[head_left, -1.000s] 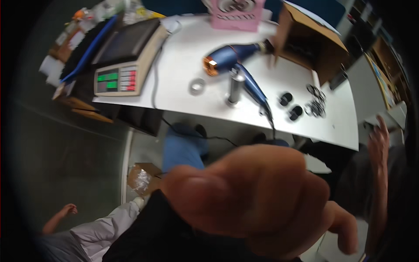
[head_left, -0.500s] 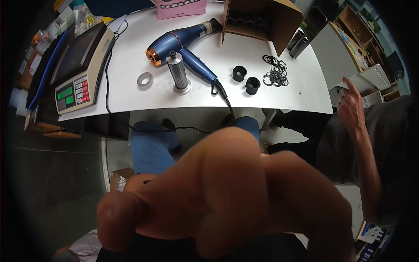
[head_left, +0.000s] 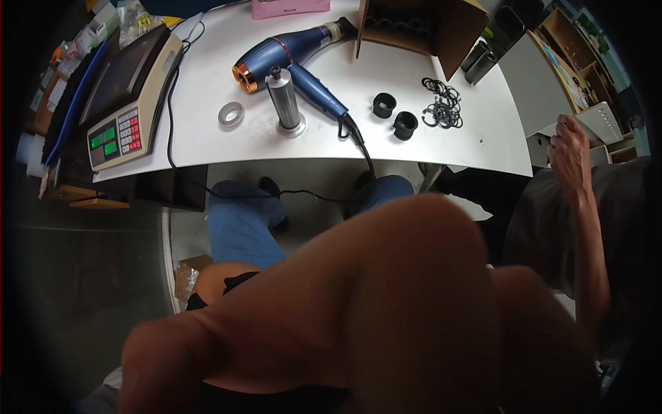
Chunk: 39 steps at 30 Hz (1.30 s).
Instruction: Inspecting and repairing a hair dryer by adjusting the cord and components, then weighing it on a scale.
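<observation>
Hand blurred up close, grip can't be made out | metal cylinder upright on desk, knob up | hair dryer lies behind, nozzle toward carton

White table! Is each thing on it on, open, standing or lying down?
Weighing scale, on, green display lit
Hair dryer, lying down; on or off unclear
Metal cylinder, standing upright
Grey ring, lying flat
Cardboard box, open
Two black collars, set apart
Black rings, loosely heaped
Pink bag, partly cut off; unclear
Dark cylinders, stance unclear
</observation>
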### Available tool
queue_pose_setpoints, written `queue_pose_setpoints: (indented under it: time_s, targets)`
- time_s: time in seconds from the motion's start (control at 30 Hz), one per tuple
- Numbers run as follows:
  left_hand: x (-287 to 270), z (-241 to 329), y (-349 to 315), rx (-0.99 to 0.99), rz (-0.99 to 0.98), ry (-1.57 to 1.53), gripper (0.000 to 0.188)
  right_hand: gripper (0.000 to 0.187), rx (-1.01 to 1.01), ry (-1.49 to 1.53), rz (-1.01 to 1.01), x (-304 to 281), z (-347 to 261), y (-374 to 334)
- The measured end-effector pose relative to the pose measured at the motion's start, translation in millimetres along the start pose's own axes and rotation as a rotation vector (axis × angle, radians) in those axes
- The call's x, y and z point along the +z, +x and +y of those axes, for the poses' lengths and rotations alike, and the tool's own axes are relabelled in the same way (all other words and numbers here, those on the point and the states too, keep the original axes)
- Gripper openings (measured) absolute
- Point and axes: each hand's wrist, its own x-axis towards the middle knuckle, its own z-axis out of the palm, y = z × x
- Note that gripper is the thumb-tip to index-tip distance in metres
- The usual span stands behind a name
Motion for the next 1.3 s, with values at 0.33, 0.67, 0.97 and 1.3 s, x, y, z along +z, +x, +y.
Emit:
queue_pose_setpoints:
  time_s: [0.33,0.67,0.97,1.3]
  targets:
    - [-20,11,-3,-0.006,-0.099,0.041,0.033,0.039,-0.015,0.013,0.04,-5,7,-2]
    - [-57,45,-20,-0.275,0.113,0.682,0.027,0.036,-0.039,0.044,0.109,-13,0,1]
    - [-157,101,-113,-0.987,0.47,1.417,0.022,0.035,-0.064,0.089,0.139,-18,1,13]
    - [-246,166,-207,-1.07,0.224,2.323,0.041,0.036,-0.044,0.099,0.138,-31,4,20]
